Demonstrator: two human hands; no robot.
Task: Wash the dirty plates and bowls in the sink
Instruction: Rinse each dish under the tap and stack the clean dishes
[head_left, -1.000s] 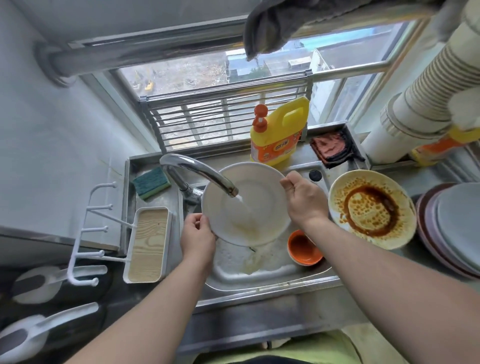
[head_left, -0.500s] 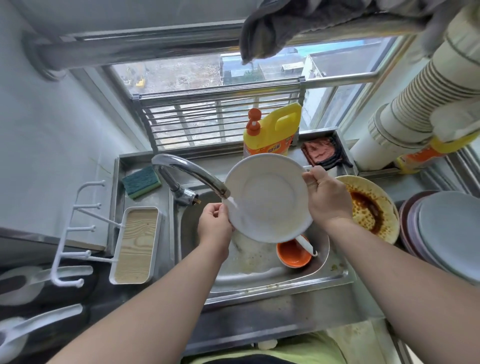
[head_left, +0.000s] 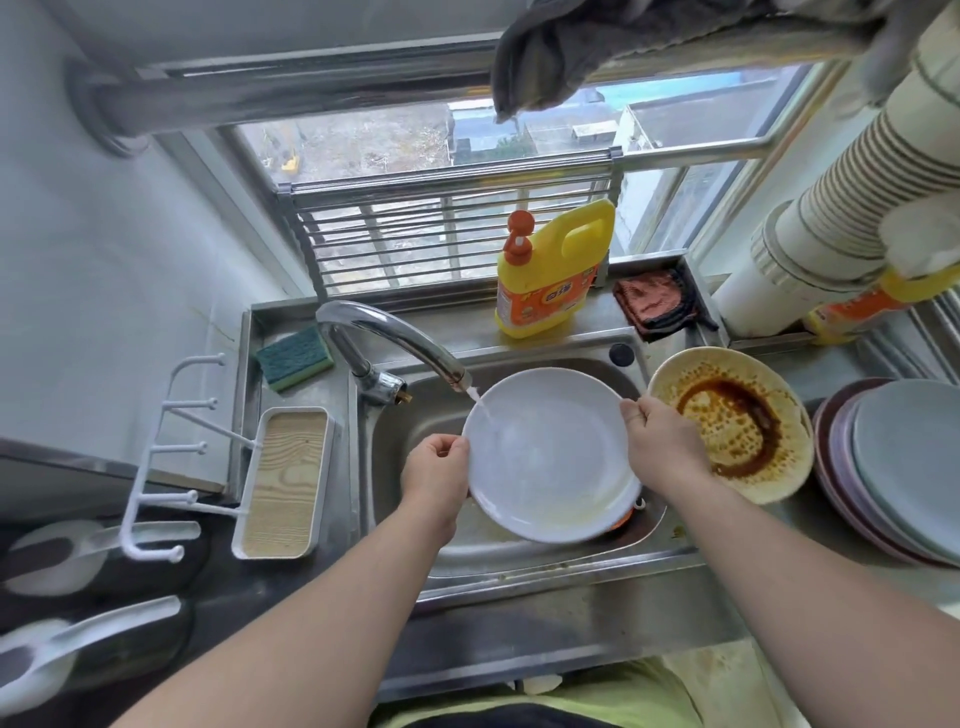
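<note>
So we've got the plate (head_left: 556, 457) held over the sink (head_left: 519, 558), left hand (head_left: 435, 475) pinching the left rim and right hand (head_left: 660, 444) curled round the right rim, fingers closed on it on both sides. The tap (head_left: 395, 338) is running and the stream lands on the upper left part of the plate. It looks mostly clean, just a bit of yellowish film near the lower edge.

Best bet here, we think: keep it tilted so the water sheets down toward that film, and turn the plate by the rim so the stream sweeps the whole face. Wet rims are slippery, so a firm grip matters.

Around us: a plate smeared with brown sauce (head_left: 727, 423) sits on the counter right beside our right hand, probably next in line. A stack of plates (head_left: 904, 467) is further right. Something orange (head_left: 623, 519) peeks out under the plate in the sink, can't tell what exactly. The sponge (head_left: 293, 356) and soap bottle (head_left: 550, 275) sit behind the sink. The tap spout is close above the rim, so watch for knocking it.
</note>
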